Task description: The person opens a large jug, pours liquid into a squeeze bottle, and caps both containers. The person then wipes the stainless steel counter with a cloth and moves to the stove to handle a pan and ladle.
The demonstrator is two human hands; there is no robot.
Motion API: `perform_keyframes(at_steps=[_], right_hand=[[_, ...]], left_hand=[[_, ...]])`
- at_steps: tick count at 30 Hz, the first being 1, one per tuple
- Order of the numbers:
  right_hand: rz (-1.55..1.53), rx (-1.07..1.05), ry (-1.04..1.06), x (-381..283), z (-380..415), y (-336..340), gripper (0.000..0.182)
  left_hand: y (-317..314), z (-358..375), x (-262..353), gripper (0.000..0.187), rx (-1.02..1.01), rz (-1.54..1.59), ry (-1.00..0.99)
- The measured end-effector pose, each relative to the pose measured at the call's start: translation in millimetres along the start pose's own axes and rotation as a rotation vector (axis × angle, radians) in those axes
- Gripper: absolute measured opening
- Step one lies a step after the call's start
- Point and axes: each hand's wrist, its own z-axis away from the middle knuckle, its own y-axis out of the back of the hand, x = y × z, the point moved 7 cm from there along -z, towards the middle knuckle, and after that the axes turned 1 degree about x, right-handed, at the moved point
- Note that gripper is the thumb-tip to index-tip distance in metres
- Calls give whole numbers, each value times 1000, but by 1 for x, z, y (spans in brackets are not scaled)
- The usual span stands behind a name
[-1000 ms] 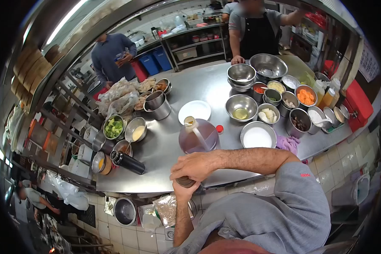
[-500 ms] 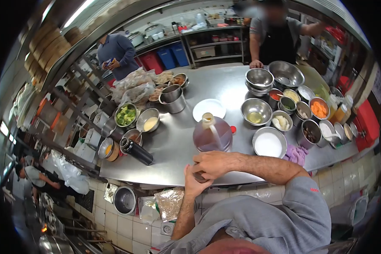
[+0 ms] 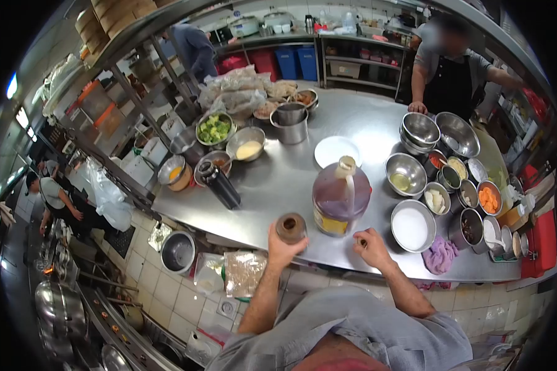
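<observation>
With the big jug (image 3: 340, 196) as the middle of the clock, the left hand (image 3: 283, 251) is at eight o'clock, its grip wrapped around a brown jar (image 3: 292, 235) held by the counter's near edge; the jar's round mouth faces up, uncovered. At five o'clock the right hand (image 3: 371, 247) has its fingers curled in, the grip closed on a small dark piece (image 3: 363, 243), too hidden to name. The jug stands upright on the metal counter (image 3: 266, 198), its dark liquid showing through the side and a yellow label low down. A white plate (image 3: 337, 148) lies just behind it at twelve o'clock. Between three and four sits a bowl of something white (image 3: 413, 227), with a crumpled purple cloth (image 3: 440, 256) beside it at four. Sliced carrots (image 3: 489, 200) fill a pot at three o'clock. A tall black bottle (image 3: 221, 187) leans at nine, and a bowl of broccoli (image 3: 215, 129) is at ten. Between one and two, a co-worker (image 3: 447, 86) in a dark apron rests one hand at the counter's far edge.
</observation>
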Motion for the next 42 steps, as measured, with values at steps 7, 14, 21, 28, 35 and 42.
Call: perform_keyframes(at_steps=[7,14,21,28,35,42], right_hand=[[369,273,-158,61,-36,-17,38],[-144,753,126,-53,-22,53,46],[-614,437,84,-80,-76,24,40],[-318,457,359,-134,-79,60,33],[-145,153,347,-182,-73,59,35],[120,-155,287,-210,-66,36,37]], left_hand=[[3,-41,0,73,19,33,-77],[6,-44,-2,72,156,-72,-146],[7,-46,1,73,145,-143,-156],[9,-41,14,94,115,-235,-136],[21,37,61,84,369,-249,-361],[-28,54,17,69,-262,80,18]])
